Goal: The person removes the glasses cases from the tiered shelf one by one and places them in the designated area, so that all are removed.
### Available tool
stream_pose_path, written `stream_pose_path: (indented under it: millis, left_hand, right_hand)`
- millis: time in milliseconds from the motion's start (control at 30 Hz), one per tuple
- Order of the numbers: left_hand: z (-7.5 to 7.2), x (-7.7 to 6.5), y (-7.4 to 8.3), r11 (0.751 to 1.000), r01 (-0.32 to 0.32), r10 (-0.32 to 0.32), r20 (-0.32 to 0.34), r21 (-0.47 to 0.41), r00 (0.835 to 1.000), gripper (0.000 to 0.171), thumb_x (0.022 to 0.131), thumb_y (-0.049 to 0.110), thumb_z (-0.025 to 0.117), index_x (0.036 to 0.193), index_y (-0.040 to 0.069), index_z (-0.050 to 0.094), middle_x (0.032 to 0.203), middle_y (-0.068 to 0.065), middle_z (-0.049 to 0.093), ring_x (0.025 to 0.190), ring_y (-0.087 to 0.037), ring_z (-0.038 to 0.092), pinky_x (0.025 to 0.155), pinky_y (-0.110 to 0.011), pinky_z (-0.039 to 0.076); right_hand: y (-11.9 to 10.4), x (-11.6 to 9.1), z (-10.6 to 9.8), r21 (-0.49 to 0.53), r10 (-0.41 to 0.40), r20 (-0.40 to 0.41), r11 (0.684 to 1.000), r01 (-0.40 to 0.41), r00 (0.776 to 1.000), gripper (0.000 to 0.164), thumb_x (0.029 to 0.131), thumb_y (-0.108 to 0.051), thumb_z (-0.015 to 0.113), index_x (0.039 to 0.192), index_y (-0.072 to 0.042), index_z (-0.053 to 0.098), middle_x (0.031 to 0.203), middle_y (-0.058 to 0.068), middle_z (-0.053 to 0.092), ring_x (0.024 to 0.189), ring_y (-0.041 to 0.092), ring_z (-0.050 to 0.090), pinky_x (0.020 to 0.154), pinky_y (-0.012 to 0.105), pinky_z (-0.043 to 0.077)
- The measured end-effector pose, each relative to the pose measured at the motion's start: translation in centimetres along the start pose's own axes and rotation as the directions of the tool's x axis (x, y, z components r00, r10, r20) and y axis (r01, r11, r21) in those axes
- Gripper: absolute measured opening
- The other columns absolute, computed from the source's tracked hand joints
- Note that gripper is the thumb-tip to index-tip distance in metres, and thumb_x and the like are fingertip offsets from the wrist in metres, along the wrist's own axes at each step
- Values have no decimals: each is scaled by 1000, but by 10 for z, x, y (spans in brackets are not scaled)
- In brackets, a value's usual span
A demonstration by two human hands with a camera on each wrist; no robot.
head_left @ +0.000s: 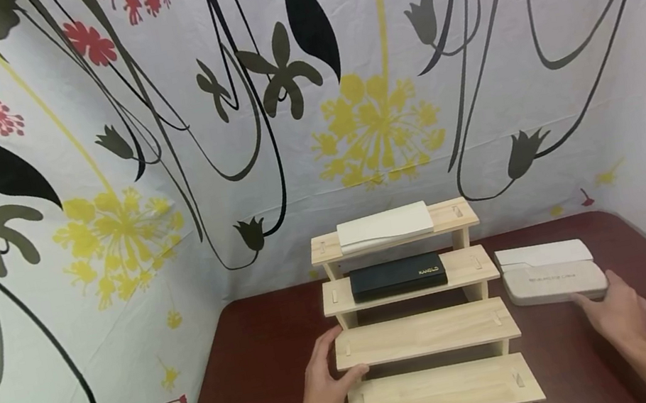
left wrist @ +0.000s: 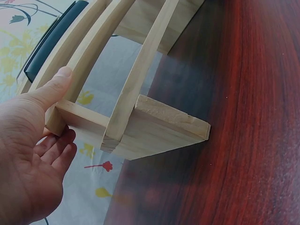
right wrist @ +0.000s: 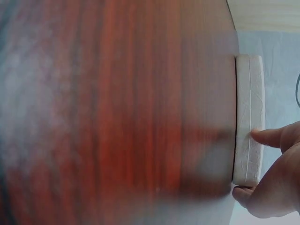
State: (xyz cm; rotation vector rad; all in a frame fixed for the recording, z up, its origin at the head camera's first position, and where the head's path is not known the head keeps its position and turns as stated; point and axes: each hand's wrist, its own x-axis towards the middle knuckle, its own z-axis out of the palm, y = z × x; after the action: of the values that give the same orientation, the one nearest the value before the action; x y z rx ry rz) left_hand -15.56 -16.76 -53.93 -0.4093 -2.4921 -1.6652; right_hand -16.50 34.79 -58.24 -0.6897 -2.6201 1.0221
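A four-tier wooden display stand (head_left: 427,333) stands mid-table. My left hand (head_left: 324,385) grips its left end at the second tier from the front. In the left wrist view the thumb (left wrist: 57,86) lies along a board edge, with fingers curled beneath the end of that board. To the right of the stand, a white glasses case (head_left: 554,279) with faint lettering lies flat on the table. My right hand (head_left: 623,314) holds its front right corner. In the right wrist view the thumb (right wrist: 267,137) touches the case's side, and fingertips sit at its end.
A black case (head_left: 398,277) with gold lettering lies on the third tier, and a flat white case (head_left: 384,227) on the top tier. The dark red table (head_left: 259,357) meets a flower-patterned cloth (head_left: 165,114) behind and at both sides.
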Motion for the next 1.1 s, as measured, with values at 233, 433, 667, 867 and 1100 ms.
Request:
stream_pose_path:
  millis: [233,433,667,867,1100]
  left_hand:
    - [0,0,0,1000,0,0,2,-12,1000,79,84,34,93,152,21,55,154,-1,54,149,-28,43,120,-60,33]
    - [0,-1,0,1000,7,-7,-1,-8,1000,78,84,34,93,151,22,55,154,0,54,149,-28,44,120,-60,34]
    - [0,0,-1,1000,-1,1,-1,-1,1000,78,84,35,92,152,23,55,153,2,54,149,-26,43,121,-59,33]
    - [0,0,-2,1000,-6,6,-1,-5,1000,77,85,34,92,152,23,55,152,1,55,149,-27,43,120,-60,33]
    - [0,0,-2,1000,2,-2,-1,1,1000,78,84,36,92,152,23,55,152,2,55,149,-26,43,120,-59,33]
  right_hand:
    - [0,-1,1,0,-23,-12,1000,23,1000,68,97,-17,75,142,19,39,136,49,45,125,71,42,102,79,34]
    - [4,1,0,16,-35,-33,999,36,999,56,99,-17,73,135,18,47,133,49,50,120,71,45,97,77,36]
    - [4,1,-2,6,-32,-40,999,33,999,54,99,-18,73,132,17,49,131,48,52,118,70,47,95,77,37]
    - [2,1,-5,-11,-18,-14,1000,17,1000,56,100,-19,72,134,18,47,135,48,48,121,70,45,98,77,36]
    - [5,4,-7,-11,-7,-2,1000,7,1000,63,100,-17,70,145,19,43,141,48,45,127,70,41,104,78,32]
